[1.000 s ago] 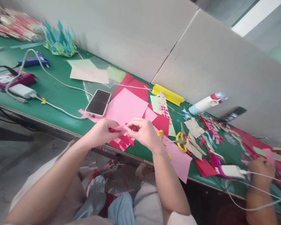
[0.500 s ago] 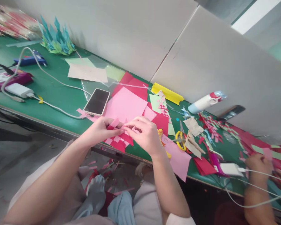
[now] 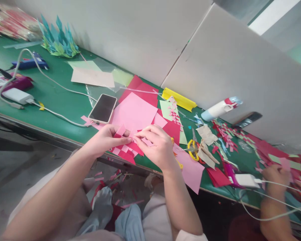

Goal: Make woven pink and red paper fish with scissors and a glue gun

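My left hand point(image 3: 111, 138) pinches the pink-and-red woven paper point(image 3: 125, 154) between thumb and fingers, and my right hand point(image 3: 155, 144) has thumb and fingertips pressed together on its strips from the other side; my fingers hide exactly which strip. The piece sits between my two hands at the near edge of the bench point(image 3: 62, 100), close to my lap. I judge that the left grip steadies the weave, leaving the right fingertips to work its narrow strips. Just beyond lie a pink sheet point(image 3: 135, 112) and red paper point(image 3: 140, 87), probably there to be within easy reach, with a phone point(image 3: 102, 108) beside them. Yellow-handled scissors point(image 3: 193, 149) rest off to my right, seemingly handy for trimming. The bench has a green top and runs along a pale wall point(image 3: 130, 40), with a teal paper model point(image 3: 59, 40) at the far left and a white bottle point(image 3: 219, 109) tilted to the right. Paper scraps litter the grey floor point(image 3: 72, 169); farther right, a co-worker's hand point(image 3: 276, 177) is over more red paper.
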`<control>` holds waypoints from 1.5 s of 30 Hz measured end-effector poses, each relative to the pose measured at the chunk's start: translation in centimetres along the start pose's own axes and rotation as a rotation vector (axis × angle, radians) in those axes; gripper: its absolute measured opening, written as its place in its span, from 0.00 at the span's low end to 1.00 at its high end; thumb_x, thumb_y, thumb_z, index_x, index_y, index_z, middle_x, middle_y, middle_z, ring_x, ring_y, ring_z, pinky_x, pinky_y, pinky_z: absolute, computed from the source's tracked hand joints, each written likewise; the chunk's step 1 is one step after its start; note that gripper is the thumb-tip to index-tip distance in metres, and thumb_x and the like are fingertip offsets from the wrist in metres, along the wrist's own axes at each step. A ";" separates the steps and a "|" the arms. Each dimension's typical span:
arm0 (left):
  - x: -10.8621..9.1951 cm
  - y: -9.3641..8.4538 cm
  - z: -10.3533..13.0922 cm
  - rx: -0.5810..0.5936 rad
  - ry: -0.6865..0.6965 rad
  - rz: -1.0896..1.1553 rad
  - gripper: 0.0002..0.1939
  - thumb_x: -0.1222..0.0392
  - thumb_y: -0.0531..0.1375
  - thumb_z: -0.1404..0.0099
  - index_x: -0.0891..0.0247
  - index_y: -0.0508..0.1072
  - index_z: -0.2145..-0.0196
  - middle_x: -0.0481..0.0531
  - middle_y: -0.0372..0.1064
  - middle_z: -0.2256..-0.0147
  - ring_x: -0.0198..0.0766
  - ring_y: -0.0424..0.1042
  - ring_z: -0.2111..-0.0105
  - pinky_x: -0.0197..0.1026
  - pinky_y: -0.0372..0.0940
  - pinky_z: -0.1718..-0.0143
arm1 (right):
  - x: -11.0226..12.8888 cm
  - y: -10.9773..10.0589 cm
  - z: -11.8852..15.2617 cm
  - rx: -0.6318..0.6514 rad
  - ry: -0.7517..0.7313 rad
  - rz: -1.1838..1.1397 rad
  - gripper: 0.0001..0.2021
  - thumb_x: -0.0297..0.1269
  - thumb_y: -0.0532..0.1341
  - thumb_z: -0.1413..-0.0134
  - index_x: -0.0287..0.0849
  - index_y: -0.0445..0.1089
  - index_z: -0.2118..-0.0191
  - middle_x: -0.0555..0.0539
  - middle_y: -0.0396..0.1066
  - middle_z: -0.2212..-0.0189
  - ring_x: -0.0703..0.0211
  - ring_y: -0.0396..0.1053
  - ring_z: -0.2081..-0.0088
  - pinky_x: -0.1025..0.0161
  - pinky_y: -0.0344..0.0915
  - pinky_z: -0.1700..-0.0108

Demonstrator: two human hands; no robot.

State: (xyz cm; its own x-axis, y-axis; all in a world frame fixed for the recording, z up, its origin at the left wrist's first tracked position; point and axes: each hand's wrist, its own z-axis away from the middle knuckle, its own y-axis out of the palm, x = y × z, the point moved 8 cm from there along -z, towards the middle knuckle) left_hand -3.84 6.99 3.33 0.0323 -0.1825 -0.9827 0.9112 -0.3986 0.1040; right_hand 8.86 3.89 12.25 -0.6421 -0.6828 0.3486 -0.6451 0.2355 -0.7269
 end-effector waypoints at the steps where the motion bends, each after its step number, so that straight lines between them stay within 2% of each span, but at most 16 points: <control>1: -0.2 0.0 0.0 -0.002 0.016 -0.020 0.15 0.49 0.69 0.49 0.65 0.79 0.70 0.52 0.74 0.74 0.38 0.72 0.73 0.39 0.67 0.73 | 0.0 0.0 0.0 -0.009 0.003 0.006 0.06 0.32 0.60 0.40 0.44 0.73 0.68 0.48 0.72 0.71 0.61 0.69 0.66 0.63 0.68 0.63; 7: -1.1 0.1 0.0 -0.015 0.119 -0.199 0.14 0.50 0.67 0.45 0.65 0.79 0.71 0.52 0.74 0.73 0.38 0.71 0.71 0.38 0.66 0.71 | -0.1 0.8 -0.3 0.061 0.041 0.044 0.07 0.30 0.58 0.40 0.44 0.70 0.70 0.48 0.71 0.72 0.60 0.69 0.66 0.61 0.67 0.62; 14: -1.1 0.4 0.0 0.006 0.161 -0.305 0.13 0.51 0.63 0.41 0.64 0.78 0.71 0.51 0.74 0.71 0.36 0.70 0.70 0.38 0.65 0.67 | -0.4 1.6 -0.3 0.184 0.027 0.034 0.07 0.29 0.54 0.38 0.43 0.64 0.69 0.47 0.69 0.69 0.59 0.66 0.63 0.61 0.65 0.58; 22: 0.0 -0.1 0.0 -0.018 0.002 -0.191 0.15 0.50 0.67 0.46 0.66 0.78 0.69 0.50 0.72 0.74 0.33 0.68 0.76 0.35 0.61 0.76 | -2.3 -0.1 0.7 0.150 0.218 -0.041 0.05 0.33 0.51 0.36 0.45 0.58 0.65 0.49 0.65 0.69 0.60 0.66 0.65 0.63 0.64 0.62; 28: 0.6 0.3 -0.2 -0.028 -0.115 0.025 0.17 0.56 0.70 0.49 0.65 0.77 0.63 0.50 0.76 0.67 0.33 0.73 0.71 0.34 0.67 0.70 | -2.0 -0.4 3.1 0.290 0.296 -0.042 0.08 0.33 0.44 0.33 0.46 0.53 0.66 0.50 0.62 0.72 0.60 0.63 0.70 0.63 0.59 0.67; 32: 1.1 0.4 -0.4 -0.060 -0.152 0.087 0.22 0.59 0.71 0.51 0.64 0.75 0.57 0.47 0.75 0.69 0.32 0.74 0.71 0.34 0.68 0.69 | -1.5 0.1 5.3 0.401 0.319 -0.058 0.12 0.33 0.44 0.33 0.46 0.51 0.71 0.52 0.60 0.75 0.61 0.61 0.73 0.65 0.56 0.70; 34: 1.3 0.5 -0.5 -0.061 -0.151 0.099 0.24 0.59 0.72 0.51 0.64 0.74 0.56 0.46 0.75 0.70 0.32 0.74 0.72 0.35 0.68 0.68 | -1.4 0.3 6.4 0.452 0.341 -0.086 0.14 0.33 0.45 0.33 0.45 0.52 0.73 0.53 0.61 0.77 0.62 0.61 0.74 0.65 0.56 0.72; 37: 1.3 0.8 -0.7 -0.057 -0.130 0.110 0.26 0.57 0.72 0.51 0.64 0.73 0.54 0.46 0.75 0.70 0.33 0.75 0.70 0.36 0.69 0.65 | -1.3 0.8 8.1 0.502 0.387 -0.169 0.13 0.32 0.51 0.34 0.44 0.59 0.73 0.53 0.66 0.77 0.63 0.65 0.72 0.66 0.60 0.69; 41: 1.3 1.4 -0.9 -0.057 -0.123 0.104 0.28 0.57 0.72 0.52 0.66 0.72 0.53 0.48 0.76 0.69 0.35 0.75 0.68 0.38 0.69 0.64 | -1.0 2.1 10.1 0.551 0.450 -0.296 0.03 0.29 0.62 0.43 0.44 0.71 0.68 0.52 0.74 0.71 0.63 0.70 0.68 0.66 0.64 0.65; 43: 1.3 1.8 -1.0 -0.053 -0.125 0.097 0.29 0.57 0.72 0.52 0.67 0.72 0.54 0.49 0.76 0.69 0.36 0.76 0.68 0.38 0.69 0.64 | -1.5 2.4 10.9 0.537 0.518 -0.319 0.04 0.33 0.62 0.43 0.43 0.72 0.69 0.51 0.74 0.73 0.63 0.69 0.71 0.66 0.64 0.66; 45: 1.3 2.2 -1.2 -0.038 -0.124 0.097 0.29 0.56 0.72 0.52 0.67 0.72 0.53 0.49 0.76 0.68 0.35 0.76 0.68 0.38 0.69 0.63 | -2.5 2.1 11.3 0.463 0.601 -0.322 0.08 0.36 0.62 0.43 0.42 0.71 0.72 0.51 0.72 0.76 0.63 0.67 0.74 0.66 0.63 0.69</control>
State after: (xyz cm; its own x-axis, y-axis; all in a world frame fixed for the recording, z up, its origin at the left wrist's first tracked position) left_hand -1.34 6.93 2.09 0.0720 -0.3293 -0.9415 0.9212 -0.3400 0.1893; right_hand 13.80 -1.76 3.20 -0.6517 -0.1504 0.7435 -0.6839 -0.3075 -0.6616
